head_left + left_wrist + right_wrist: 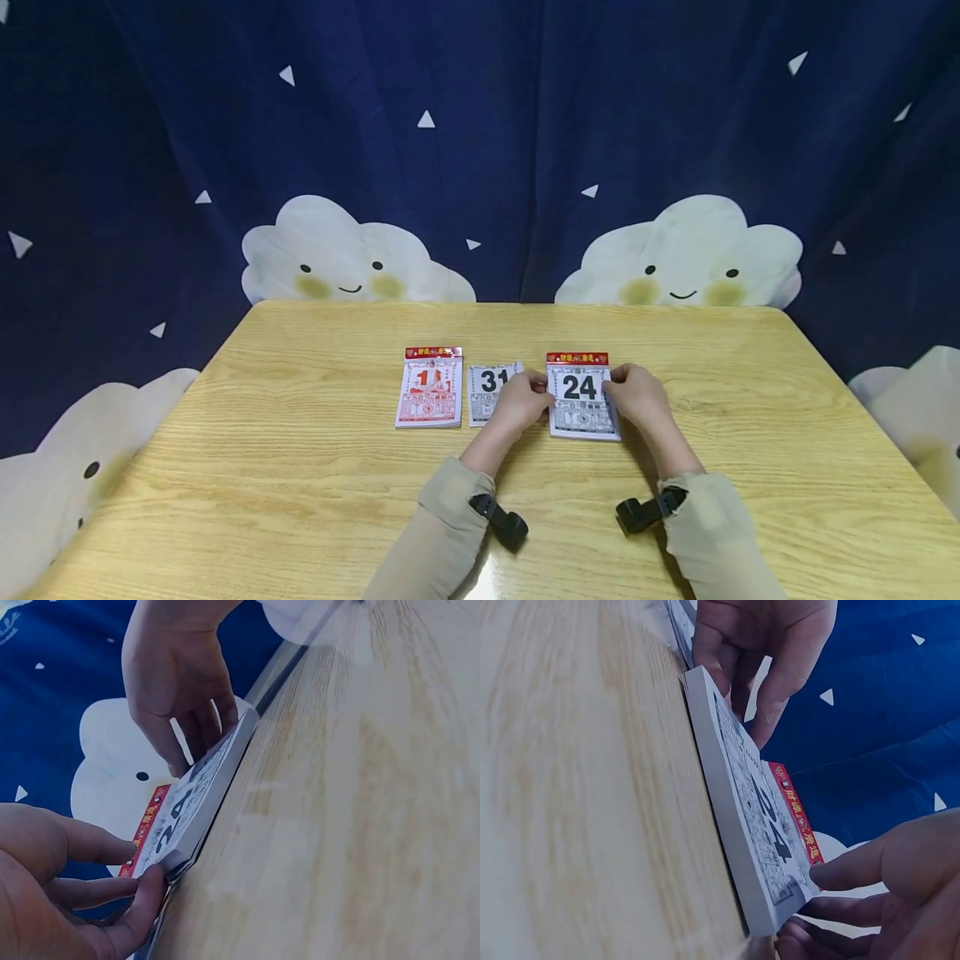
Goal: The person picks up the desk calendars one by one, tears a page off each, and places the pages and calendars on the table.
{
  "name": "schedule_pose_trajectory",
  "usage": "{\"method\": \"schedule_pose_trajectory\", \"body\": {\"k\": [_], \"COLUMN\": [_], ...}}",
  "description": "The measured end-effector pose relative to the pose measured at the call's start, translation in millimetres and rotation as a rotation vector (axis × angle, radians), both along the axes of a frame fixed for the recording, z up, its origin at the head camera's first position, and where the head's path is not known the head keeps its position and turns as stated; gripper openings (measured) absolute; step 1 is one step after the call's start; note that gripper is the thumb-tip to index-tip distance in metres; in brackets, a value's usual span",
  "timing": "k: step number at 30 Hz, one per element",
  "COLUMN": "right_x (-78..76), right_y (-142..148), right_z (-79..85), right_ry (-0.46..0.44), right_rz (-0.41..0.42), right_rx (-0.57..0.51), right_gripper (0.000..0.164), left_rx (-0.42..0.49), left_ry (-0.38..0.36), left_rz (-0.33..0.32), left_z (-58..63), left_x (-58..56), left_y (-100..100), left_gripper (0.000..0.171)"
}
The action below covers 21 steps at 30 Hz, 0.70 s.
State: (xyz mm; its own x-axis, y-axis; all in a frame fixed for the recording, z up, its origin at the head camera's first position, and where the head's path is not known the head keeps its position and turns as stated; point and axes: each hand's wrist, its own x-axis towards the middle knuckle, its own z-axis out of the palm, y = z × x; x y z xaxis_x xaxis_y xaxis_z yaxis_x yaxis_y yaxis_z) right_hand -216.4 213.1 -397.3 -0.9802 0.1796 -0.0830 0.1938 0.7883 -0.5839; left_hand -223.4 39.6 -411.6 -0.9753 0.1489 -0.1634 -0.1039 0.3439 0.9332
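a person in beige sleeves (431,533) reaches both bare hands across a pale yellow wood-grain table (300,492). between them lies a thick rectangular paper calendar pad (581,417) with a red header strip and a large black "24", just right of the table's middle and facing the person. the left hand (522,400) has its thumb and fingers bent against the pad's left edge, pinching it; the right hand (642,395) does the same at the right edge. this two-sided grip probably keeps the pad square and steady. to its left, partly covered by the left hand, is a thin-looking white paper sheet (483,408) with a black "31"; beyond that, a similar red-topped paper pad (427,408) shows a red figure one. the loose row seems meant to let all three numbers be read side by side. the head view alone shows the whole row. the wrist views catch the pad edge-on, revealing a deep white block of pages; the right wrist view also shows a finger pressing on the top near the red strip. whether the pad is slightly raised, i cannot tell.
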Motion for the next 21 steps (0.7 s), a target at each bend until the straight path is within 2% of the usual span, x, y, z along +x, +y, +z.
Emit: {"method": "schedule_pose_trajectory", "body": {"k": [5, 12, 19, 21], "right_x": [-1.9, -4.0, -4.8, -4.6], "right_y": [-1.5, -3.4, -4.6, -4.7], "right_z": [0.0, -1.2, 3.1, 5.7], "right_ry": [0.012, 0.052, 0.023, 0.020], "right_rz": [-0.012, -0.063, -0.069, -0.069], "right_rx": [-0.078, -0.256, -0.549, -0.605], "right_gripper": [0.037, 0.036, 0.039, 0.040], "left_rx": [0.014, 0.004, 0.051, 0.077], "left_ry": [0.004, -0.010, -0.007, -0.012], "left_rz": [0.012, 0.016, 0.017, 0.020], "left_z": [-0.1, 0.3, 0.7, 1.4], "left_x": [-2.0, -5.1, -4.6, -4.6], "left_y": [-1.5, -5.3, -8.4, -9.7], "left_gripper": [0.035, 0.035, 0.035, 0.034]}}
